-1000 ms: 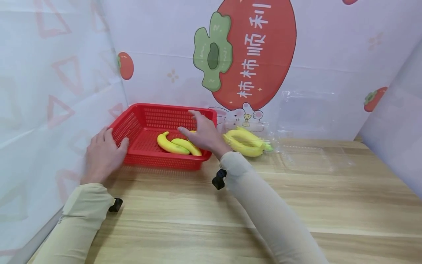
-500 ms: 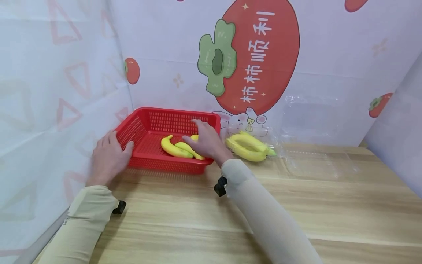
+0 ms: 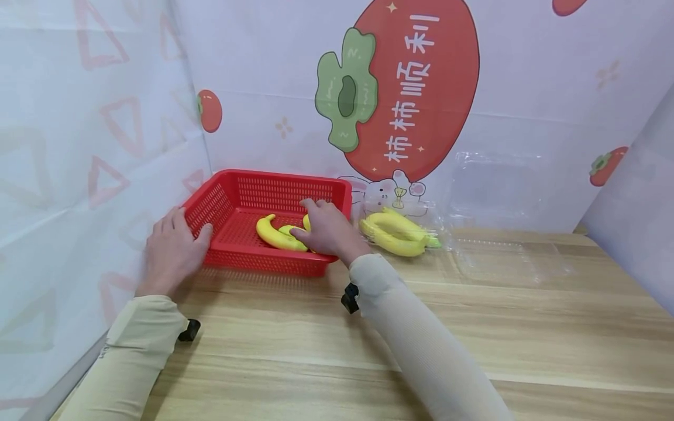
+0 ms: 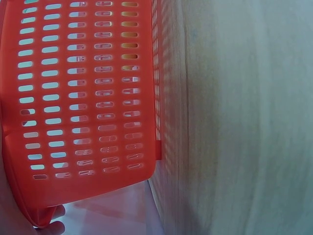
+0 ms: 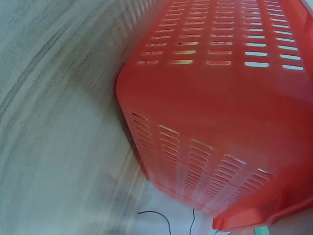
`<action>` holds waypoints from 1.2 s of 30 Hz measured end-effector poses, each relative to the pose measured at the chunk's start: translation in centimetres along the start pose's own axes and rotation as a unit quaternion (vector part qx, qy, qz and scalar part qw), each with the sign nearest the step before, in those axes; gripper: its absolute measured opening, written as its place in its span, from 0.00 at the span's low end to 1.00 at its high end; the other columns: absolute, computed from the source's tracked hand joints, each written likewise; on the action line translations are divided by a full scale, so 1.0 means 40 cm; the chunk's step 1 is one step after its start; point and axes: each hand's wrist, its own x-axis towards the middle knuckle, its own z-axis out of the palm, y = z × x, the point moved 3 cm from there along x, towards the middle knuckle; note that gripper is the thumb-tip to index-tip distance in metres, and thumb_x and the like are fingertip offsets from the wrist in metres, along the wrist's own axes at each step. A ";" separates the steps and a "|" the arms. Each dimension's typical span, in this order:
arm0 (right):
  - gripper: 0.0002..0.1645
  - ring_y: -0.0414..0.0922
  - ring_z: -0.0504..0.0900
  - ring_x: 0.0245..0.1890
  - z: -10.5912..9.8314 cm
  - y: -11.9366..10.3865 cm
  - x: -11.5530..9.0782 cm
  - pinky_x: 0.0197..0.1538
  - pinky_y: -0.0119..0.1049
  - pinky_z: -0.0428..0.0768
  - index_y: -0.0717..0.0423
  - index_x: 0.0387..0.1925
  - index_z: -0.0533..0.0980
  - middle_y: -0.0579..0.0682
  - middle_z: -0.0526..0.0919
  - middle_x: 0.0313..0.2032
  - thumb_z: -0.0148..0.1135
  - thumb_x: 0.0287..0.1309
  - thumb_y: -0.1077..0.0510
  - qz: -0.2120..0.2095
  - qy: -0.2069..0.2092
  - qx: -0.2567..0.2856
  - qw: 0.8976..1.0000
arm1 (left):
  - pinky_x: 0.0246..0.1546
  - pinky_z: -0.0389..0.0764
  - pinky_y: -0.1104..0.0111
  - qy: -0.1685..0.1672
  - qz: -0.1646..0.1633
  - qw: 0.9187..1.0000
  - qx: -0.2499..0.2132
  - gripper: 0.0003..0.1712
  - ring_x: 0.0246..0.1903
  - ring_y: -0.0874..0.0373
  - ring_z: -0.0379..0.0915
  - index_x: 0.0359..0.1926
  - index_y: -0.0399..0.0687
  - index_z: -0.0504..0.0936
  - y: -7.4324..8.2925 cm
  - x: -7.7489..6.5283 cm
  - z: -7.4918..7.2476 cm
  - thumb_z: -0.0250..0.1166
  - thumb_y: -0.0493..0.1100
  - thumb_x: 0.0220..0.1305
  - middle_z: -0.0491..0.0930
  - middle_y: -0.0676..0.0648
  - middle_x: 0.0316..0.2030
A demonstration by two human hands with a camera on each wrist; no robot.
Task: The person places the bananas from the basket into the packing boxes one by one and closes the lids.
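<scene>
A red plastic basket (image 3: 263, 260) with slotted walls stands on the wooden table. Its near left corner is held by my left hand (image 3: 174, 251), fingers along the left rim and thumb over the front. Fingertips (image 4: 57, 227) show past that corner in the left wrist view. Several yellow bananas lie in the basket, one in plain sight (image 3: 279, 234). My right hand (image 3: 332, 231) reaches over the right front rim, thumb and forefinger around another banana (image 3: 306, 222); its other fingers are hidden. The right wrist view shows only the basket's outer wall (image 5: 210, 98).
Right of the basket, more bananas (image 3: 395, 234) sit in clear plastic packaging. Beside them stands an open clear plastic box (image 3: 505, 260), its lid raised against the printed back wall (image 3: 516, 105). A white side wall (image 3: 79, 234) runs close along my left arm.
My right hand has sunk lower into the basket, its thumb and forefinger drawing closer together around a banana. The left hand stays at the basket corner. The head view has shifted slightly.
</scene>
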 end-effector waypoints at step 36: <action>0.20 0.44 0.85 0.31 0.017 -0.011 0.019 0.50 0.41 0.91 0.46 0.50 0.89 0.45 0.91 0.37 0.80 0.57 0.48 -0.038 0.005 -0.160 0.986 | 0.71 0.58 0.28 -0.002 -0.008 1.000 -0.004 0.48 0.74 0.23 0.52 0.79 0.25 0.51 -0.003 0.005 0.007 0.44 0.62 0.79 0.53 0.23 0.79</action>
